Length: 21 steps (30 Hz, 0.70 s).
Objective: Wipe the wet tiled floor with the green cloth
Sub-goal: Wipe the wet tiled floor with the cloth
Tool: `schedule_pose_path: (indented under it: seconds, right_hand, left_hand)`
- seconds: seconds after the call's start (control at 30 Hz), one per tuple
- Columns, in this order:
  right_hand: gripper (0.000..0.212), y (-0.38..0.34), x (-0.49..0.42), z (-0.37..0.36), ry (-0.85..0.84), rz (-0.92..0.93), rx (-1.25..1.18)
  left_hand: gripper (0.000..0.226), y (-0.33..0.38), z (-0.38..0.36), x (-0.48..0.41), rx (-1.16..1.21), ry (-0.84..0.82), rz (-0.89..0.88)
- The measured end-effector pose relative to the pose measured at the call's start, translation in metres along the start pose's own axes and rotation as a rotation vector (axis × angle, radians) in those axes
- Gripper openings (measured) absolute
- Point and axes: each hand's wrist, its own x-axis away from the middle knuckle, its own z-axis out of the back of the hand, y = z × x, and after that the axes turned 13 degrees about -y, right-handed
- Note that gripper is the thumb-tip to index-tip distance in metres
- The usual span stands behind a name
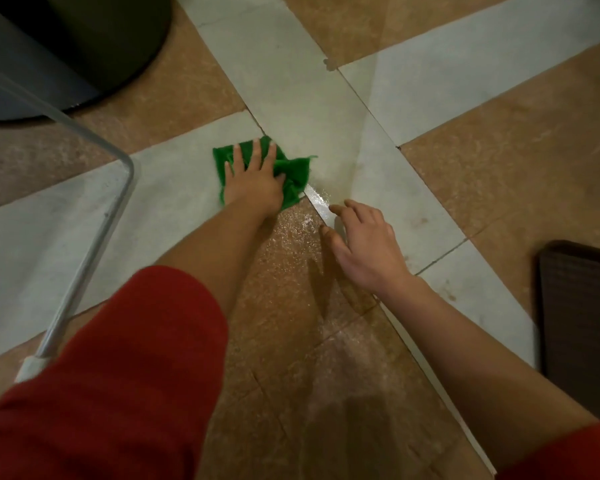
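A metal tube (pixel 94 233) slants at nine o'clock. The left hand (pixel 253 181), fingers spread wide, presses the green cloth (pixel 293 174) onto the tiled floor (pixel 413 109). At its four o'clock, the right hand (pixel 364 244) is loosely open beside a wet streak (pixel 316 197).

Bright green cloth (pixel 284 171); floor (pixel 499 168) in tan speckled and pale grey tiles (glossy wet sheen); red sleeve (pixel 118 375); dark brown ribbed mat (pixel 582 313).

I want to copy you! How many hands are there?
2. The left hand presses flat on the green cloth; the right hand, holding nothing, is spread over the wet floor beside it.
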Motion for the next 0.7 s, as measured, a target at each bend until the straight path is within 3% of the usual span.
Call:
schedule_pose_path:
  seconds: [0.1,0.23,0.3,0.43,0.5,0.63,0.7]
  right_hand:
    - [0.049,0.005,-0.002,0.004,0.011,-0.038,0.002]
    - [0.05,0.003,-0.002,0.005,0.005,-0.044,-0.039]
    - [0.051,0.003,0.001,0.004,-0.005,-0.039,-0.044]
    - [0.052,0.005,0.005,0.0,-0.019,-0.052,-0.024]
    - [0.053,0.004,0.005,-0.002,-0.017,-0.058,-0.025]
    - [0.052,0.002,0.007,-0.003,0.004,-0.053,-0.063]
    - [0.052,0.002,0.011,-0.004,-0.007,-0.045,-0.067]
  left_hand:
    - [0.055,0.022,-0.016,0.015,-0.102,0.021,-0.158]
    - [0.056,-0.009,-0.021,0.031,-0.312,-0.042,-0.451]
    - [0.056,-0.022,-0.015,0.028,-0.274,-0.042,-0.387]
    - [0.056,0.016,-0.024,0.032,-0.039,-0.012,-0.068]
    - [0.057,0.035,-0.035,0.048,-0.071,-0.001,-0.125]
    - [0.055,0.008,-0.055,0.084,-0.278,-0.04,-0.46]
    - [0.055,-0.013,-0.054,0.085,-0.345,-0.058,-0.485]
